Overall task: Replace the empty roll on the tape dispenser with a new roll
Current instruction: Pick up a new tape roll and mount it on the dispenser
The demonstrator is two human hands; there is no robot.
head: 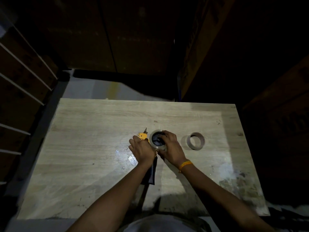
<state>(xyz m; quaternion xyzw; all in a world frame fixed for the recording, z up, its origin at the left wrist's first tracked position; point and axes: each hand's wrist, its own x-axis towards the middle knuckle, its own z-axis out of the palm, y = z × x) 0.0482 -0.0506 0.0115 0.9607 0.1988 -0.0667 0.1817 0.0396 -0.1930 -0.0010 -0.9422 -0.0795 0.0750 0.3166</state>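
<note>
— where's the new roll right now?

— on the dispenser's hub, middle of the worktop (100, 114). the new roll (153, 144) sits around the black hub (158, 140), lying flat with its hole facing up at me. my right hand (172, 148) is curled over its right side, fingers gripping the rim.

— and your left?

— my left hand (142, 149) is closed over the yellow tape dispenser (142, 136), just left of the roll, pinning it to the worktop. the dispenser's long axis runs near to far, blade end pointing away, dark handle (153, 173) reaching back toward me under my wrists.

— so which hand does the next bit?

— the right, i reckon. it's already on the roll, so the push goes straight down the hub's axis into the worktop. whether the roll is fully seated, i can't tell; my fingers hide that edge.

— and the empty roll?

— standing by itself to the right, well apart from my hands: the brown empty roll (195, 141).
</note>
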